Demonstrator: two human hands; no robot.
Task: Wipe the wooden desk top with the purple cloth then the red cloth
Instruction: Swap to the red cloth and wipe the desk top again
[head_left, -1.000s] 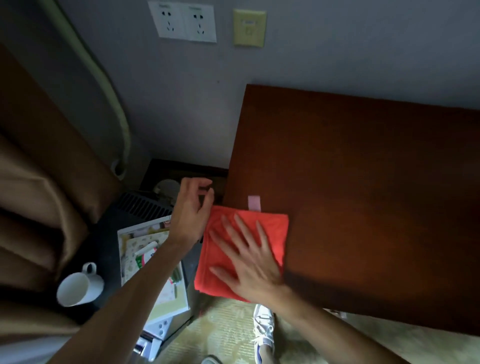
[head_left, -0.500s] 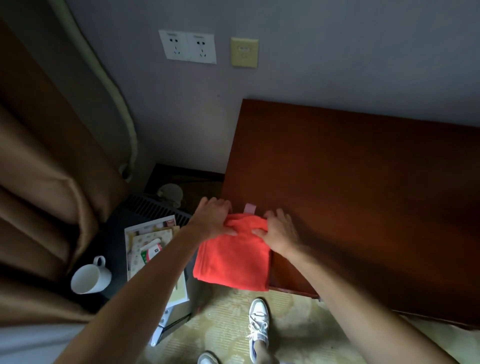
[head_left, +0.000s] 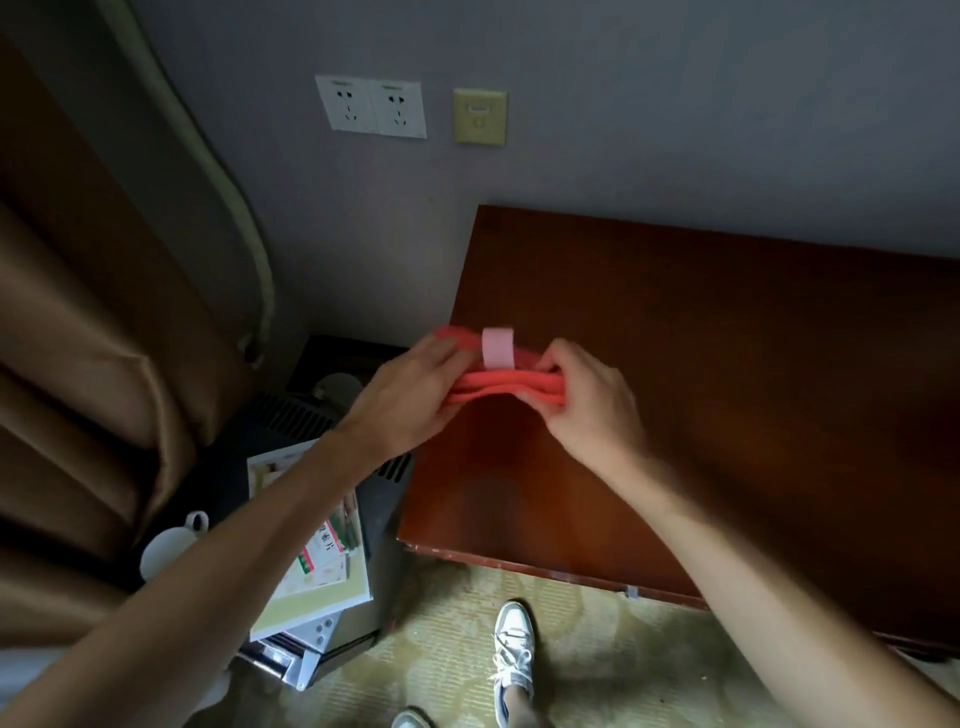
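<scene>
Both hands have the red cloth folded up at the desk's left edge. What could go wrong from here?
1. The red cloth is held in a thick bundle between the left hand and right hand; wiped that way, it would likely touch little of the desk top.
2. It sits by the desk's left edge, so a dropped cloth may fall onto the papers or near the white mug below.

Room dim in my feed. Soft light reaches the worktop (head_left: 727, 364) from the left, fading to dark at its right end. Both hands show motion blur. Wide-angle bending curves the curtain (head_left: 78, 338) at the left edge.
</scene>
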